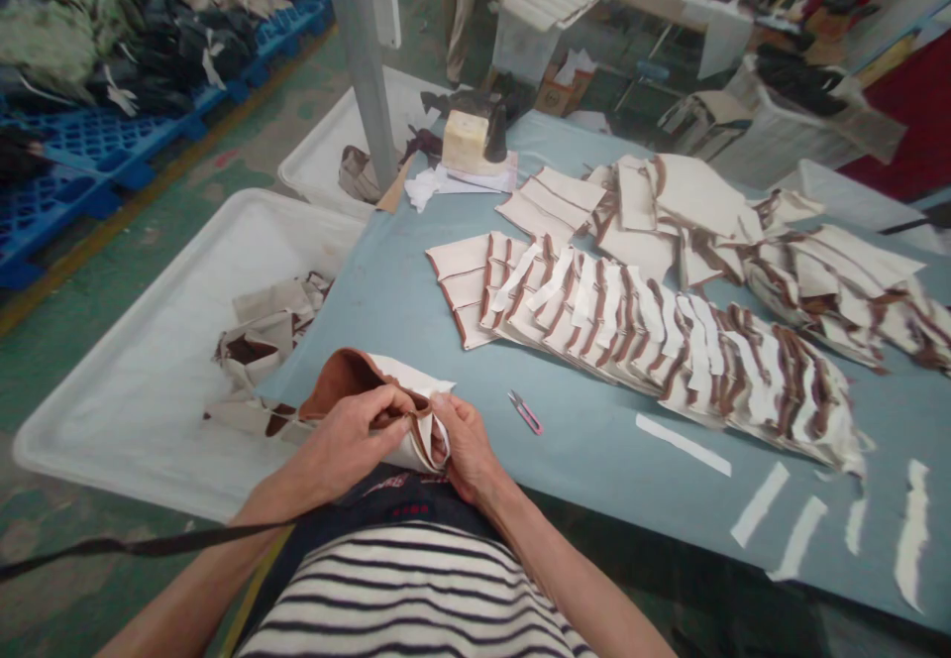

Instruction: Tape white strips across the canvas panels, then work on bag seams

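Note:
Close to my body, at the table's near edge, I hold a cream fabric pouch with a brown lining point(340, 381). My left hand point(364, 427) pinches the pouch along its brown inner edge. On the opposite side, my right hand point(467, 443) is closed on the pouch's cream edge, where the cloth folds into layers. Its fingertips are partly hidden by the fabric. Pink-handled thread snips point(526, 412) lie on the table just right of my right hand. Beyond them runs an overlapping row of cream pieces with brown trim point(594, 316), white strips lying on them.
Loose white strips point(684, 444) lie along the right front of the blue-grey table point(386, 286). More cream pieces point(698, 197) are heaped behind. A white bin point(149, 390) with several pouches stands at the left, near a metal post point(364, 63). Blue pallets point(111, 143) hold bundles.

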Demonstrator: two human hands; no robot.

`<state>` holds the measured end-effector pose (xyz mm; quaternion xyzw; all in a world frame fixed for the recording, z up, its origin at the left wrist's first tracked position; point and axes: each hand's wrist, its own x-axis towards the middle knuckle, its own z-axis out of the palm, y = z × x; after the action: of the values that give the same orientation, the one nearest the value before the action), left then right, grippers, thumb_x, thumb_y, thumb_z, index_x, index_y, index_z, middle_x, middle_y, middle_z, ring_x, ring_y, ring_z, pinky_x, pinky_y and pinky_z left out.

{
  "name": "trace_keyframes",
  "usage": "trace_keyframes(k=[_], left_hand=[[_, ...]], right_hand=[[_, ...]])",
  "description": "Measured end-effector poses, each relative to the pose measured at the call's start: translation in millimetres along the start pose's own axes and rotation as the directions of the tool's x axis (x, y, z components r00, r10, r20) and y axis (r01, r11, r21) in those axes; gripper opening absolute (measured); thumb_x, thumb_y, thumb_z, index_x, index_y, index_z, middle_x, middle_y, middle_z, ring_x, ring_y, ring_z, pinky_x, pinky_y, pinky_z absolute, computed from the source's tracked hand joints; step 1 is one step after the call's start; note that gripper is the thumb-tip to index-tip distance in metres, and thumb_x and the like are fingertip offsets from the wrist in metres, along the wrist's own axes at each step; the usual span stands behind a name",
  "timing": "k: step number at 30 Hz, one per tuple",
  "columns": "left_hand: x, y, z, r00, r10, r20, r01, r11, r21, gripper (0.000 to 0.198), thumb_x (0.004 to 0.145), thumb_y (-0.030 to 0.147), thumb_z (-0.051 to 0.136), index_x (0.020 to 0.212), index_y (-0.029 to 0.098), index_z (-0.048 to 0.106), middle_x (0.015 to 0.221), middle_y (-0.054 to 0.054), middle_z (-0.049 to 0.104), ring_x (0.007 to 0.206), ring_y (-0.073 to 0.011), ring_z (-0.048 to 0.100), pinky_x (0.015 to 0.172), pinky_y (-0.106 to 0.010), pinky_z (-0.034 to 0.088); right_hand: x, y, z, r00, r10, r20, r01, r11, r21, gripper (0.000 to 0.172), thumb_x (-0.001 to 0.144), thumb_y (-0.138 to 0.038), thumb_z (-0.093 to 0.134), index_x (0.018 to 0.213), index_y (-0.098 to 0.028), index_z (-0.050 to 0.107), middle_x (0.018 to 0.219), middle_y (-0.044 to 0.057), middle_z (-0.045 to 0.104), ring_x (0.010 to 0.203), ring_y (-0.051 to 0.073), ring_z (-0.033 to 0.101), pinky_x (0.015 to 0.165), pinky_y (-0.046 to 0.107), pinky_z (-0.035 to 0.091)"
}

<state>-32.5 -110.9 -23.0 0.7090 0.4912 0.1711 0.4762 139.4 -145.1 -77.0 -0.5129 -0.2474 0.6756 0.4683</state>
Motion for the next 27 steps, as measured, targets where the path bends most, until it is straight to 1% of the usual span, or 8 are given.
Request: trace_keyframes(k=[3,7,11,13,17,20,23,27], left_hand=[[-3.9,-11.9,0.8,0.998,0.06,-0.022,-0.058,0.996,0.07,0.028,0.102,0.04,0.055,0.101,0.022,0.076,0.107,-0.008,0.082,0.103,-0.0259,0.073,0.091,-0.035,0.056],[-10.1,-21.5,1.0,0.99,0.129,-0.051,-0.116,0.972,0.205,0.033,0.107,0.04,0.047,0.097,0.024,0.074,0.097,-0.005,0.082,0.093,-0.0241,0.076,0.085,-0.033,0.058],[-2.0,-23.1,-5.4,0.972,0.151,-0.18,-0.112,0.971,0.214,0.032,0.107,0.041,0.045,0.099,0.023,0.071,0.112,-0.01,0.082,0.112,-0.0272,0.075,0.103,-0.037,0.056],[6.5,-18.4,-13.1,0.953,0.161,-0.255,-0.107,0.971,0.213,0.033,0.106,0.043,0.047,0.102,0.022,0.071,0.117,-0.013,0.082,0.115,-0.0292,0.074,0.106,-0.039,0.053],[21.6,3.4,-30.3,0.938,0.153,-0.312,-0.102,0.98,0.173,0.037,0.107,0.045,0.045,0.099,0.02,0.072,0.089,-0.006,0.081,0.081,-0.0228,0.073,0.077,-0.031,0.055],[27.4,26.1,-38.3,0.943,0.164,-0.291,-0.155,0.987,0.053,0.039,0.105,0.046,0.049,0.092,0.019,0.073,0.081,-0.003,0.078,0.071,-0.0194,0.069,0.066,-0.027,0.052],[28.3,48.0,-40.9,0.948,0.175,-0.267,-0.207,0.974,-0.096,0.034,0.101,0.044,0.057,0.085,0.019,0.073,0.075,-0.001,0.073,0.064,-0.0167,0.061,0.06,-0.025,0.048],[24.9,68.6,-40.0,0.973,0.15,-0.177,-0.193,0.947,-0.258,0.032,0.098,0.044,0.064,0.084,0.019,0.076,0.074,-0.002,0.072,0.061,-0.0152,0.058,0.054,-0.022,0.045]], right_hand=[[-1.3,5.6,2.6,1.0,0.006,0.002,-0.006,1.0,-0.016,0.069,0.07,-0.089,0.08,0.065,-0.026,0.052,0.05,-0.009,0.039,0.043,0.008,0.027,0.04,0.025,0.026],[4.9,4.1,-0.3,0.997,-0.036,-0.071,0.033,0.998,-0.047,0.066,0.076,-0.087,0.077,0.068,-0.025,0.054,0.054,-0.008,0.041,0.045,0.009,0.029,0.043,0.025,0.029],[11.6,-17.7,-10.9,0.974,-0.149,-0.169,0.131,0.985,-0.117,0.063,0.073,-0.083,0.081,0.074,-0.022,0.065,0.056,-0.006,0.049,0.051,0.01,0.035,0.046,0.024,0.032],[8.3,-36.5,-13.9,0.959,-0.223,-0.175,0.194,0.966,-0.169,0.058,0.077,-0.077,0.082,0.079,-0.019,0.072,0.061,-0.004,0.056,0.055,0.011,0.041,0.049,0.024,0.036],[-8.6,-75.5,-6.8,0.919,-0.394,-0.014,0.371,0.876,-0.308,0.046,0.09,-0.063,0.078,0.085,-0.018,0.081,0.07,0.0,0.066,0.061,0.013,0.049,0.058,0.026,0.042],[-19.8,-96.1,4.8,0.905,-0.416,0.084,0.42,0.847,-0.325,0.043,0.093,-0.061,0.077,0.086,-0.018,0.081,0.071,0.001,0.067,0.061,0.013,0.048,0.056,0.026,0.039],[-27.7,-109.1,11.3,0.913,-0.399,0.085,0.404,0.853,-0.331,0.043,0.092,-0.061,0.079,0.089,-0.018,0.079,0.066,-0.001,0.062,0.059,0.012,0.046,0.053,0.025,0.036],[-38.9,-122.8,8.7,0.92,-0.385,0.07,0.384,0.853,-0.353,0.037,0.092,-0.056,0.08,0.089,-0.019,0.074,0.064,-0.003,0.06,0.055,0.01,0.044,0.051,0.023,0.034]])
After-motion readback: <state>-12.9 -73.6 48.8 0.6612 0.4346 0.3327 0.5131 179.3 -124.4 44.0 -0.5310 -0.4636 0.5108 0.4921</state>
